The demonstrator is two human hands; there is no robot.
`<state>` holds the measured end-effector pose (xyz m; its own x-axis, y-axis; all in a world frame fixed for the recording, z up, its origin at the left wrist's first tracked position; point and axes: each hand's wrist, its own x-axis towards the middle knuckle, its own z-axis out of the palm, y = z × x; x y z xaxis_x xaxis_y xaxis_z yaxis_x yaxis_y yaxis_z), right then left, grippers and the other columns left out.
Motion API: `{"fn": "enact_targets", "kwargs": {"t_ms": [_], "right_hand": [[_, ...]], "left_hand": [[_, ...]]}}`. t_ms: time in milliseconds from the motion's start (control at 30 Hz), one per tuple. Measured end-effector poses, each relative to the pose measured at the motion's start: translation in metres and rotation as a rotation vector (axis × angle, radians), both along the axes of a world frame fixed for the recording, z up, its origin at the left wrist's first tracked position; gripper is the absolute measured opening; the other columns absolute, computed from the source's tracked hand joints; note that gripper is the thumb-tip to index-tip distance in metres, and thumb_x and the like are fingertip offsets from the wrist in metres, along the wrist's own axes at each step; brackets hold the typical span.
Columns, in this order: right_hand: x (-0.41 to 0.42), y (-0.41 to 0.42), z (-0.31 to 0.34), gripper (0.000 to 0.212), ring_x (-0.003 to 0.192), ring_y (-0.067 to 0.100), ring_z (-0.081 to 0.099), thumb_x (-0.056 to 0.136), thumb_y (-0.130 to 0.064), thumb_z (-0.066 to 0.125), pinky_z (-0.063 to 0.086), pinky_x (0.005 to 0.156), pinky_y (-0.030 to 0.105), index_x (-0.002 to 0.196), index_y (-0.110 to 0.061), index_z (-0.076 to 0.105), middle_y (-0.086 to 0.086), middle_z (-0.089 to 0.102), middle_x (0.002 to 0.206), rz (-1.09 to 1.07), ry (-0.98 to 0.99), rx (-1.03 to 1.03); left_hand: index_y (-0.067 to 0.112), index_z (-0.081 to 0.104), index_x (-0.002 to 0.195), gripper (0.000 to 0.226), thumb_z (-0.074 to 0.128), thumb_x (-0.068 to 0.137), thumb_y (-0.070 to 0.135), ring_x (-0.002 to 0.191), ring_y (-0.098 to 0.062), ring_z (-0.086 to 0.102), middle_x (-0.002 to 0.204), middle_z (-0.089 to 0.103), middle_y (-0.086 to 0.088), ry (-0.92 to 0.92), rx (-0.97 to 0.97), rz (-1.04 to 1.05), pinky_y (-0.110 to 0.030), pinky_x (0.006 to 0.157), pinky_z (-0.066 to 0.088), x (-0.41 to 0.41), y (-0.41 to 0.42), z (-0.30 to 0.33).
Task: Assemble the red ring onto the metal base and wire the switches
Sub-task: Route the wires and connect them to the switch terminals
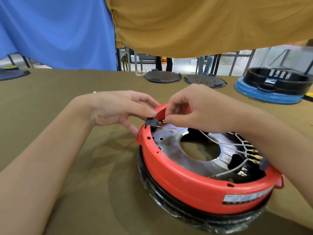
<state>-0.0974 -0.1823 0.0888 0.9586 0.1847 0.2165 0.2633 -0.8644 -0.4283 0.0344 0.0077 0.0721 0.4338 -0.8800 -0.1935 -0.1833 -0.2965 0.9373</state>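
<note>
The red ring (pixel 183 180) sits on the metal base (pixel 191 156), at about 4 o'clock on the cloth-covered table (pixel 55 92). Left hand (pixel 116 109): thumb and fingers grasp the black switch (pixel 151 123) at the ring's 10 o'clock rim. Right hand (pixel 196 109): fingertips pinch a brass wire connector (pixel 164 121) just beside the switch. More white wires (pixel 237 146) end at 3 o'clock inside the ring.

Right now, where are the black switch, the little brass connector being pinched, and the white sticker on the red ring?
black switch (pixel 151 124), head view, on its black body.
brass connector (pixel 164 121), head view, on its metal tip.
white sticker (pixel 237 198), head view, on the label's middle.
</note>
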Motion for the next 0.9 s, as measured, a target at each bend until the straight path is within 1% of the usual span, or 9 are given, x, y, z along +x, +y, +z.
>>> {"fn": "enact_targets", "kwargs": {"t_ms": [67, 200, 433, 567, 733, 900], "right_hand": [[-0.0004, 0.0014, -0.0004, 0.013, 0.062, 0.007, 0.062, 0.088, -0.026, 0.070, 0.050, 0.060, 0.023, 0.075, -0.028, 0.072, -0.010, 0.069, 0.068, 0.000, 0.001, -0.008], [0.0000, 0.0029, -0.0011, 0.013, 0.062, 0.006, 0.062, 0.087, -0.026, 0.070, 0.050, 0.061, 0.026, 0.074, -0.028, 0.071, -0.010, 0.070, 0.068, -0.011, 0.008, -0.031], [-0.0001, 0.0050, -0.0011, 0.013, 0.063, 0.005, 0.063, 0.089, -0.027, 0.069, 0.050, 0.062, 0.026, 0.076, -0.027, 0.072, -0.011, 0.069, 0.067, -0.022, 0.001, -0.051], [-0.0002, 0.0071, -0.0011, 0.013, 0.064, 0.003, 0.064, 0.090, -0.028, 0.070, 0.051, 0.062, 0.022, 0.078, -0.026, 0.073, -0.012, 0.071, 0.067, -0.013, 0.012, -0.046], [-0.0002, 0.0059, 0.0007, 0.013, 0.062, 0.001, 0.065, 0.090, -0.025, 0.070, 0.050, 0.060, 0.017, 0.078, -0.024, 0.074, -0.012, 0.071, 0.066, -0.013, -0.013, -0.001], [-0.0014, 0.0069, 0.0006, 0.013, 0.063, 0.002, 0.065, 0.089, -0.026, 0.071, 0.051, 0.060, 0.017, 0.076, -0.026, 0.074, -0.013, 0.070, 0.065, -0.008, 0.008, -0.004]], "left_hand": [[0.015, 0.065, 0.123, 0.049, 0.077, 0.076, 0.022, 0.099, -0.019, 0.072, 0.116, 0.072, -0.009, 0.009, 0.009, -0.016, -0.035, 0.070, 0.060, 0.0010, 0.0015, 0.0005], [0.014, 0.063, 0.126, 0.047, 0.070, 0.080, 0.017, 0.097, -0.020, 0.072, 0.115, 0.072, -0.008, 0.007, 0.015, -0.013, -0.036, 0.071, 0.061, 0.0016, 0.0012, -0.0001], [0.014, 0.063, 0.124, 0.045, 0.070, 0.080, 0.015, 0.098, -0.025, 0.072, 0.116, 0.071, -0.011, 0.027, 0.004, -0.011, -0.036, 0.070, 0.061, 0.0030, 0.0014, -0.0006], [0.014, 0.063, 0.124, 0.045, 0.070, 0.080, 0.015, 0.099, -0.025, 0.072, 0.116, 0.071, -0.009, 0.032, 0.005, -0.019, -0.038, 0.072, 0.061, 0.0043, 0.0019, -0.0014], [0.014, 0.062, 0.126, 0.046, 0.071, 0.081, 0.016, 0.099, -0.026, 0.072, 0.116, 0.071, -0.008, 0.045, 0.004, -0.027, -0.037, 0.072, 0.061, 0.0052, 0.0026, -0.0012], [0.013, 0.062, 0.127, 0.047, 0.070, 0.081, 0.016, 0.101, -0.025, 0.072, 0.116, 0.071, -0.008, 0.045, 0.003, -0.028, -0.037, 0.072, 0.061, 0.0042, 0.0030, -0.0011]]}}
